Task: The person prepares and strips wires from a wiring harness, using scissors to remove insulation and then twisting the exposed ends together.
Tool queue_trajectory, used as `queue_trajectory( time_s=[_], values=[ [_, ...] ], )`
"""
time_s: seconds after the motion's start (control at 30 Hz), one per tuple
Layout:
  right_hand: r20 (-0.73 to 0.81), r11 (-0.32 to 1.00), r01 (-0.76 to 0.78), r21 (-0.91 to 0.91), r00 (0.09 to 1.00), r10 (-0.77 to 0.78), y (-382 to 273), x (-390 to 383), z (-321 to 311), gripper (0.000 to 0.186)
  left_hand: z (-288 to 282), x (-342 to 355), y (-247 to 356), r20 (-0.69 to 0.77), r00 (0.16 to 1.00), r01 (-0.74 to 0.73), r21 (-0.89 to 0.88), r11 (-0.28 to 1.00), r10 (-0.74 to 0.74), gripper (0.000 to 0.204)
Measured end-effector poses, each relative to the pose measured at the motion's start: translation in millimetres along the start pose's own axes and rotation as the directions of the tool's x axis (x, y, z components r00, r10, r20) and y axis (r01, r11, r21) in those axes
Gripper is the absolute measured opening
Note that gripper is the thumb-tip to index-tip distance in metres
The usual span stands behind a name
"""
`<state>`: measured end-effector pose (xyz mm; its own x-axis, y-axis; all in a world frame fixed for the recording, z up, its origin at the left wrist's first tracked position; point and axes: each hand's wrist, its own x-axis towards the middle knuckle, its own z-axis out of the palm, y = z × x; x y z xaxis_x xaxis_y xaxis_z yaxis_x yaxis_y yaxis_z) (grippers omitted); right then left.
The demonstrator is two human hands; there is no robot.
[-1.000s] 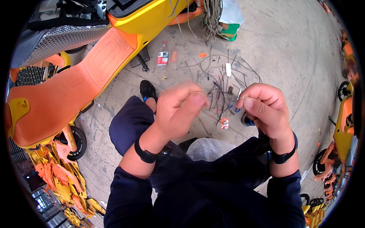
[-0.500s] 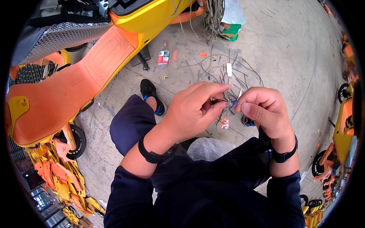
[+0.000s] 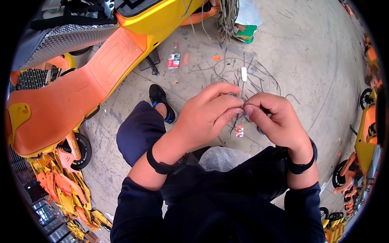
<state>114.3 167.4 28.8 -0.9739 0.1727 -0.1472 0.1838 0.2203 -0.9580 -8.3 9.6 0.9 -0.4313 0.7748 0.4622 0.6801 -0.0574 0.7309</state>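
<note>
My left hand (image 3: 202,115) and my right hand (image 3: 277,121) meet at the fingertips above a loose tangle of thin wires (image 3: 265,79) on the floor. Both are pinched closed, on something too small and hidden to make out. A white rectangular piece (image 3: 244,73) lies among the wires beyond my fingers, and a small red-orange printed packet (image 3: 239,131) lies on the floor just below them.
A yellow-and-orange scooter (image 3: 73,91) spans the upper left, with hanging cables (image 3: 227,20) near it. A plastic bottle (image 3: 174,60), a green-and-white sack (image 3: 247,22) and bubble wrap (image 3: 221,160) lie on the floor. Body panels (image 3: 65,188) pile lower left; more scooters (image 3: 362,137) line the right.
My left hand has moved right and slightly up, to my right hand's fingertips, its fingers now reaching forward. My right hand has shifted slightly left.
</note>
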Motion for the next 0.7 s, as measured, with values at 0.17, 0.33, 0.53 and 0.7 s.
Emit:
queue_trajectory(
  time_s=[0.17, 0.33, 0.53, 0.7],
  values=[
    [-0.084, 0.939, 0.246, -0.24, 0.958, -0.273, 8, 5, 8, 0.002, 5, 0, -1, -0.04, 0.999, -0.016, 0.003, 1.0, 0.016, 0.016],
    [-0.144, 0.956, 0.152, -0.251, 0.971, -0.192, 1, 3, 11, 0.004, 6, -1, 3, -0.069, 0.998, 0.008, 0.101, 0.995, -0.001, 0.014],
    [-0.219, 0.966, 0.151, -0.211, 0.956, -0.197, 3, 2, 14, 0.003, 16, -4, 10, -0.098, 0.995, -0.001, 0.111, 0.994, 0.012, 0.012],
    [-0.18, 0.945, 0.216, -0.247, 0.948, -0.264, 7, 1, 16, 0.001, 15, -8, 11, 0.167, 0.909, 0.413, -0.246, 0.877, -0.381, 0.018]
  ],
)
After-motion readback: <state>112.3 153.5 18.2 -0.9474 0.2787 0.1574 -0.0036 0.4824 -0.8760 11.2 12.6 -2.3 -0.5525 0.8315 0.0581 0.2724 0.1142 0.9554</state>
